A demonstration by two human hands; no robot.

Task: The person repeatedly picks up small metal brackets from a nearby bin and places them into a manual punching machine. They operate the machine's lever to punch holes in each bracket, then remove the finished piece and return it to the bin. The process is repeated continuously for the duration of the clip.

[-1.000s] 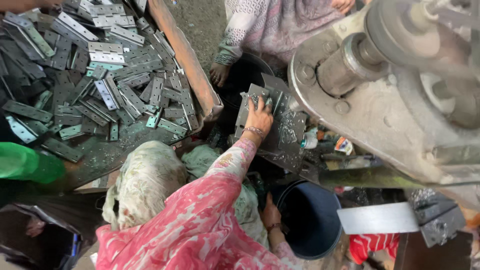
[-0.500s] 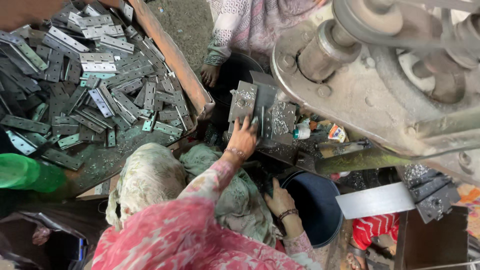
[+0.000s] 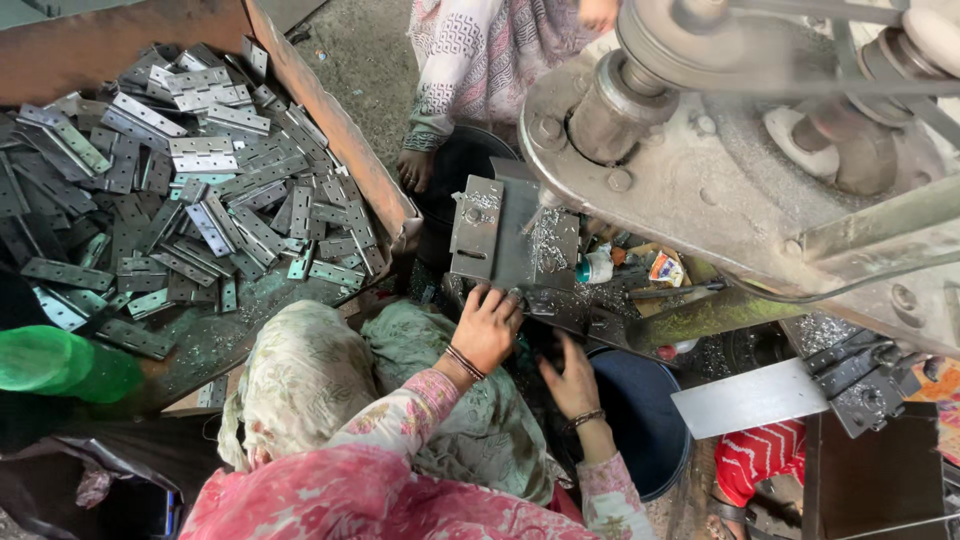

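Note:
My left hand (image 3: 487,325), a bangle on its wrist, lies knuckles up at the near edge of a grey steel press plate (image 3: 497,230) strewn with metal shavings; its bent fingertips touch the edge. What they hold, if anything, is hidden. My right hand (image 3: 572,375) is lower and to the right, fingers spread over a dark gap beside a dark blue bucket (image 3: 640,425), with nothing seen in it. My pink patterned sleeve (image 3: 400,440) and pale headscarf (image 3: 300,385) fill the foreground.
A rusty tray (image 3: 340,130) on the left holds several flat metal hinges (image 3: 200,200). A large grey press machine (image 3: 720,180) with a spinning wheel looms at right. Another person's hand (image 3: 413,170) rests beyond the plate. A green object (image 3: 55,362) lies at far left, and someone's red-clad leg (image 3: 755,465) shows at the bottom.
My left hand has drawn back from the middle of the plate to its near edge. My right hand has risen from beside the bucket toward the machine.

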